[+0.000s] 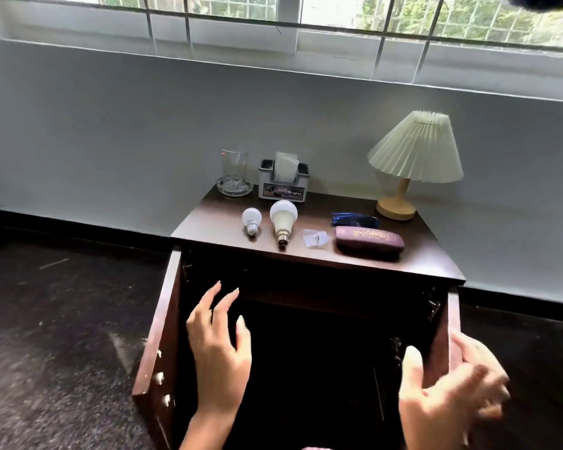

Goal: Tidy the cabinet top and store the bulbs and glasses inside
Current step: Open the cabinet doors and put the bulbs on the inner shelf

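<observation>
Here a dark wooden cabinet stands against a pale wall under a window, with both doors swung wide. The left door juts toward the camera; the right door does the same on the other side. Inside, the cabinet is too dark to make out.

The left hand hangs in front of the opening, just beside the left door, palm turned inward. Its fingers are spread wide and hold nothing. The right hand is at the near edge of the right door, thumb on the inner side and the other fingers on the outer side, loosely wrapped round the door edge; the hand is blurred, so how firmly it grips cannot be told.

On the surface, toward the front, lie two bulbs on their sides with bases facing the camera: a small bulb on the left and a large bulb just beside it. Right of them lies a small clear wrapper, then a maroon case with gold lettering, and behind that a blue case, close to it.

At the back stands a clear glass in a glass ashtray, with a grey tissue holder just beside it. A lamp with a pleated shade stands at the back right corner.
</observation>
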`<state>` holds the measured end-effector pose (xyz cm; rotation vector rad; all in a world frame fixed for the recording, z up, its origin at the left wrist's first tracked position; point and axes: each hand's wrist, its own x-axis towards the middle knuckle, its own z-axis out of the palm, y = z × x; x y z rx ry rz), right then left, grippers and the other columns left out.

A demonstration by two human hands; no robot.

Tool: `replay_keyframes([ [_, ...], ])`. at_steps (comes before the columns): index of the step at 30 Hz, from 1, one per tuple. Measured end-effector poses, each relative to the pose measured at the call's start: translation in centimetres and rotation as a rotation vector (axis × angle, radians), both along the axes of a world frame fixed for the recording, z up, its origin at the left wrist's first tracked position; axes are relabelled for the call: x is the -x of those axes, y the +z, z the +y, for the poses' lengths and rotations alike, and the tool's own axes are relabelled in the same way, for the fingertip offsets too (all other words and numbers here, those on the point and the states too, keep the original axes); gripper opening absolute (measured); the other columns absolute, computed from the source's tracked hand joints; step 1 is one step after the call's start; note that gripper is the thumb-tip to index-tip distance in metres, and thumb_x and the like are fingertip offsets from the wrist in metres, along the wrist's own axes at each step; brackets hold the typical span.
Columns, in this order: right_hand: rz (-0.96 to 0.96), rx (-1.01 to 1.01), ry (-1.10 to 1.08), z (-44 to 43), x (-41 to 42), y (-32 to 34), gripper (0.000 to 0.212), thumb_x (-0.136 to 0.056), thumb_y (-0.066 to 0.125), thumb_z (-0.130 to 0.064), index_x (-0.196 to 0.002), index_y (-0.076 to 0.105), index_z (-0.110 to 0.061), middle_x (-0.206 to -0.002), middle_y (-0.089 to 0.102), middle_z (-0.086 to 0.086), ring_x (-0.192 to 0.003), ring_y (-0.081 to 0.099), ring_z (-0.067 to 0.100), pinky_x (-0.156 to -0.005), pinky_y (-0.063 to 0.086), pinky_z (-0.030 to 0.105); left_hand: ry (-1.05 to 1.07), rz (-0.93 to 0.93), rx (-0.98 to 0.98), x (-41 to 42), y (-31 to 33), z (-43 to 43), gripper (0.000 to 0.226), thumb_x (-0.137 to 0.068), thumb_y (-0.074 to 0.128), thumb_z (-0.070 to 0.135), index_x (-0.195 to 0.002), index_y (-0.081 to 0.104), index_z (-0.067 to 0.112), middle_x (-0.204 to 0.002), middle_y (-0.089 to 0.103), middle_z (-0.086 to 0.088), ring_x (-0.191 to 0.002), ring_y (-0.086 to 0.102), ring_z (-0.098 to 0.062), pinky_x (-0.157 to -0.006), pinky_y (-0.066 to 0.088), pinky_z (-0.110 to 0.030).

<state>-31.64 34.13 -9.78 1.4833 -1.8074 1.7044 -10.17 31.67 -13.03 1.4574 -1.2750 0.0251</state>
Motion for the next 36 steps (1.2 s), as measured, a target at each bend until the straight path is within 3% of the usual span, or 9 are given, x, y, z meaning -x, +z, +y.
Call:
replay_keyframes([
  [4,-0.142,-0.115,0.261,-4.5,-4.4,2.9,0.036,-0.072,0.052,-0.018,-0.108,0.05,-0.017,-0.109,0.044,-0.001,-0.105,0.044,0.022,-0.092,0.028,0.03,-0.146,0.11,-0.091,-0.6,2.7,-5.1,0.036,-0.086,0.058,0.008,-0.121,0.052,0.014,-0.125,0.05,0.002,-0.118,0.044,-0.013,-0.103,0.041,-0.035],
  [8,-0.175,-0.174,0.547,-10.4,-7.8,4.7,0.028,-0.082,0.05,-0.004,-0.108,0.052,-0.014,-0.105,0.044,-0.003,-0.093,0.054,0.016,-0.087,0.045,0.027,-0.153,0.176,-0.13,-1.5,4.7,-9.9,0.035,-0.087,0.056,0.005,-0.121,0.051,0.011,-0.111,0.05,0.001,-0.094,0.054,-0.016,-0.09,0.048,-0.031],
  [12,-0.085,-0.233,0.706,-15.3,-11.5,6.3,0.032,-0.081,0.044,0.003,-0.11,0.052,-0.009,-0.103,0.047,0.002,-0.083,0.054,0.011,-0.078,0.039,0.008,-0.131,0.194,-0.249,-2.8,5.6,-14.7,0.034,-0.088,0.053,0.008,-0.122,0.05,0.009,-0.122,0.052,-0.012,-0.08,0.052,-0.014,-0.076,0.039,-0.017],
  [15,0.001,-0.334,0.784,-18.6,-13.8,7.1,0.042,-0.076,0.036,-0.008,-0.116,0.051,-0.005,-0.113,0.051,0.012,-0.096,0.053,0.022,-0.086,0.034,0.014,-0.111,0.22,-0.318,-3.8,6.0,-17.7,0.036,-0.089,0.054,0.012,-0.124,0.05,0.011,-0.126,0.05,-0.013,-0.074,0.051,-0.015,-0.077,0.035,-0.018],
  [19,0.198,-0.504,0.806,-22.8,-16.0,7.3,0.045,-0.084,0.033,-0.01,-0.128,0.041,-0.002,-0.126,0.045,0.018,-0.112,0.046,0.029,-0.092,0.03,0.021,-0.102,0.261,-0.432,-5.2,5.9,-21.5,0.045,-0.089,0.053,0.02,-0.133,0.042,0.018,-0.126,0.048,-0.016,-0.1,0.056,-0.033,-0.094,0.043,-0.036],
  [22,0.467,-0.685,0.772,-24.3,-17.4,7.4,0.033,-0.09,0.037,-0.007,-0.121,0.04,0.0,-0.123,0.039,0.019,-0.112,0.043,0.037,-0.093,0.033,0.04,-0.114,0.302,-0.483,-5.8,6.0,-23.0,0.052,-0.089,0.052,0.025,-0.137,0.034,0.022,-0.125,0.049,-0.017,-0.109,0.054,-0.035,-0.089,0.049,-0.054],
  [25,0.572,-0.793,0.668,-25.5,-18.4,7.0,0.032,-0.089,0.044,-0.011,-0.119,0.037,-0.001,-0.125,0.038,0.018,-0.114,0.044,0.038,-0.087,0.041,0.042,-0.128,0.335,-0.531,-6.5,5.5,-24.0,0.047,-0.089,0.05,0.026,-0.135,0.039,0.024,-0.117,0.058,-0.013,-0.101,0.059,-0.031,-0.088,0.051,-0.05],
  [28,0.585,-0.81,0.574,-26.8,-19.4,6.1,0.035,-0.092,0.041,-0.021,-0.121,0.037,-0.001,-0.126,0.041,0.018,-0.112,0.049,0.036,-0.082,0.045,0.039,-0.146,0.378,-0.578,-7.1,5.3,-24.7,0.037,-0.091,0.048,0.023,-0.127,0.05,0.023,-0.094,0.062,-0.003,-0.071,0.059,-0.017,-0.067,0.054,-0.032],
  [36,0.565,-0.863,0.624,-27.5,-19.9,4.7,0.037,-0.086,0.053,-0.016,-0.118,0.039,-0.004,-0.122,0.045,0.016,-0.11,0.052,0.035,-0.087,0.042,0.037,-0.195,0.434,-0.61,-7.5,4.7,-25.4,0.01,-0.088,0.055,0.028,-0.087,0.065,0.03,-0.071,0.062,0.012,-0.058,0.059,-0.005,-0.043,0.044,-0.016],
])
